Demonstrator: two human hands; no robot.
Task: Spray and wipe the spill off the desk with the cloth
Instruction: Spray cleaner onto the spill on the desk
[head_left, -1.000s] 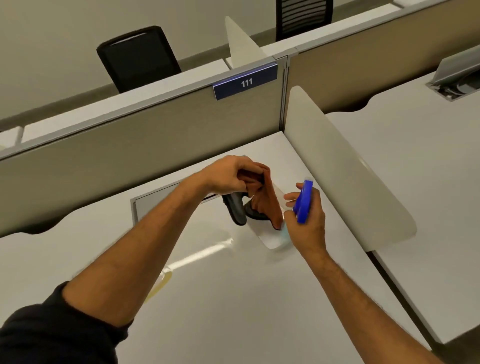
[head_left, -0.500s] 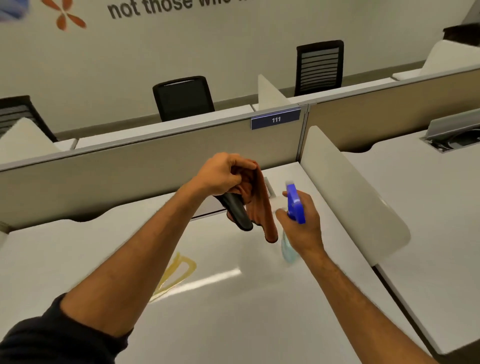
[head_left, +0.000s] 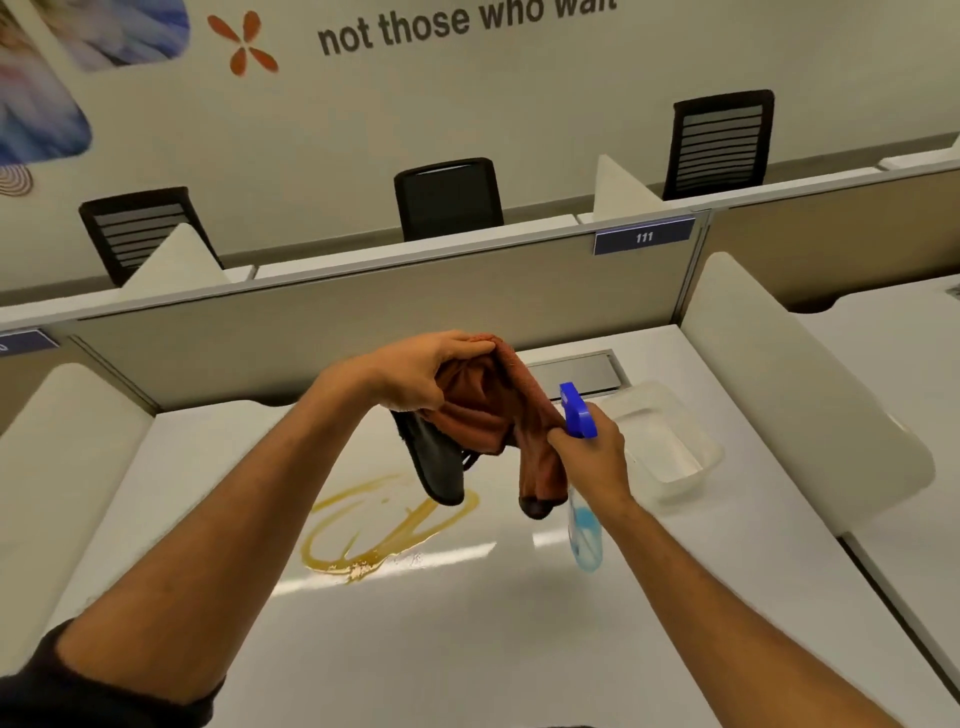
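Observation:
An orange-brown cloth (head_left: 498, 415) hangs in the air over the white desk (head_left: 467, 649), gripped at its top by my left hand (head_left: 415, 371). The same hand also holds a black squeegee-like tool (head_left: 436, 465) that points down. My right hand (head_left: 592, 457) grips a spray bottle (head_left: 584, 535) with a blue trigger head and pale blue liquid, its fingers touching the cloth's hanging edge. A yellow-brown looping spill (head_left: 374, 535) lies on the desk, below and left of both hands.
A clear plastic tub (head_left: 675, 452) stands on the desk behind my right hand. Beige partitions close the desk at the back and on both sides, with a grey cable hatch (head_left: 582, 371) near the back. Black chairs stand beyond the back partition.
The camera has tilted up and turned left, bringing the whole spill and the tub into view. My hands have come closer together, and my right fingers now touch the cloth.

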